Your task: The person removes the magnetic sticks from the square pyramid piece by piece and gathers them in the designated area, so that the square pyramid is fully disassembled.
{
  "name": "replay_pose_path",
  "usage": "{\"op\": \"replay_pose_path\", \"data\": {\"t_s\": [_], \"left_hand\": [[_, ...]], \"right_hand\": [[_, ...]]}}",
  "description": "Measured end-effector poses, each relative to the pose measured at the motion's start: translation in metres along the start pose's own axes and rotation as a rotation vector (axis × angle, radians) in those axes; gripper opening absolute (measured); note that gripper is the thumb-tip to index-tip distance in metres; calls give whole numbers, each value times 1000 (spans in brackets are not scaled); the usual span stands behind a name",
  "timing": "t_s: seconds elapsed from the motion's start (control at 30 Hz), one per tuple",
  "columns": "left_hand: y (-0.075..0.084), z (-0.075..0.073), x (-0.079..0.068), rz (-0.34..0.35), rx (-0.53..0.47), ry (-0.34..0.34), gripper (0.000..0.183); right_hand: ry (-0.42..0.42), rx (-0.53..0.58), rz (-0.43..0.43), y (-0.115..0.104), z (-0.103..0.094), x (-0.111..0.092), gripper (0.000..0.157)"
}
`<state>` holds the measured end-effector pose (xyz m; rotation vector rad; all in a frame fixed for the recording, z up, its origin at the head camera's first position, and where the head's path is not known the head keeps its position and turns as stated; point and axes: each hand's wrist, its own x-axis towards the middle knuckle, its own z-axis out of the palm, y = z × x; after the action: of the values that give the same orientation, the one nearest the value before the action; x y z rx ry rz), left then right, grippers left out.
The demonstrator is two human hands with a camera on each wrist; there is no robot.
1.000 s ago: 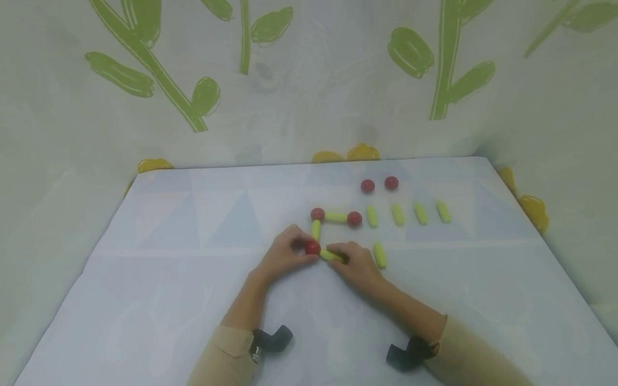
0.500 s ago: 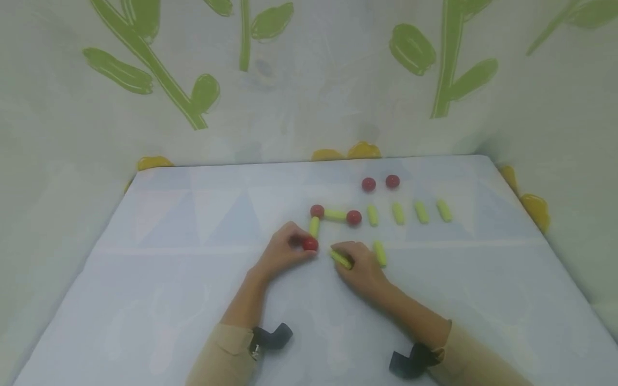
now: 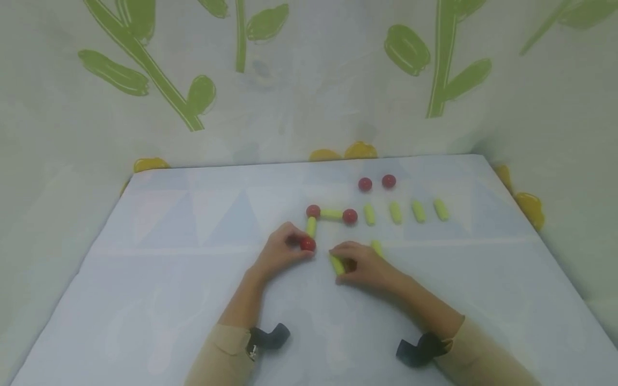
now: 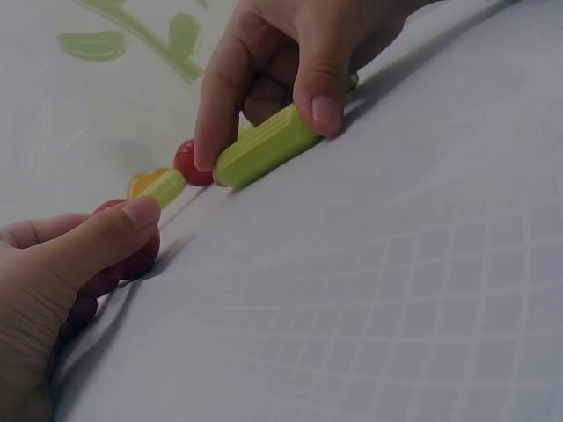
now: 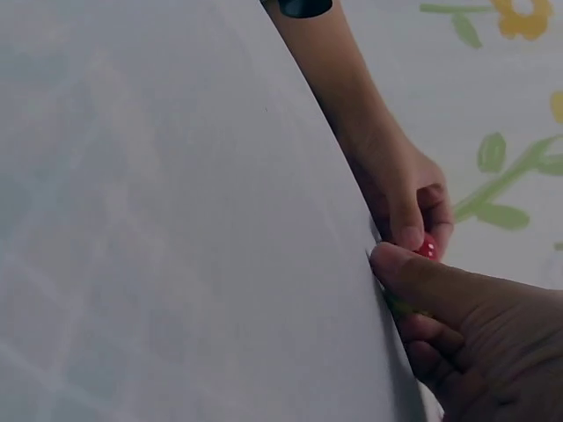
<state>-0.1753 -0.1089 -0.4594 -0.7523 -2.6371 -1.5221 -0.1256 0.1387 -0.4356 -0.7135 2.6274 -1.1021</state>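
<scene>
In the head view my left hand (image 3: pixel 280 249) pinches a red ball (image 3: pixel 308 244) between thumb and fingers. From that ball a yellow-green rod (image 3: pixel 311 228) runs to a corner red ball (image 3: pixel 313 210). A second rod (image 3: pixel 331 214) leads right to another red ball (image 3: pixel 350 216), making an open angular shape on the table. My right hand (image 3: pixel 364 265) holds a loose yellow-green rod (image 3: pixel 337 265), tilted, a short gap right of the left hand's ball. The left wrist view shows this ridged rod (image 4: pixel 268 145) between thumb and fingers, close over the tabletop.
Two loose red balls (image 3: pixel 365 184) lie toward the back of the pale patterned table (image 3: pixel 169 300). Several yellow-green rods (image 3: pixel 418 212) stand in a row right of the joined pieces. One more rod (image 3: pixel 377 247) is partly hidden behind the right hand. A leaf-painted wall rises behind.
The rod in my right hand has come away from the left hand's red ball, moved slightly right and nearer me, and turned steeper. My left hand keeps its hold, almost still.
</scene>
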Motion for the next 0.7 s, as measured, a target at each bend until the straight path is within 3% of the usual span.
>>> {"op": "replay_pose_path", "data": {"t_s": [0.17,0.37,0.7], "left_hand": [[0,0,-1,-11,0,-4,35],[1,0,-2,-38,-3,-5,35],[3,-2,-2,-50,-13,-7,35]], "right_hand": [[-19,-8,-77,-1,-4,-2,57],[30,-50,-143,2,-13,-10,56],[145,-49,-114,9,-39,-32,58]]}}
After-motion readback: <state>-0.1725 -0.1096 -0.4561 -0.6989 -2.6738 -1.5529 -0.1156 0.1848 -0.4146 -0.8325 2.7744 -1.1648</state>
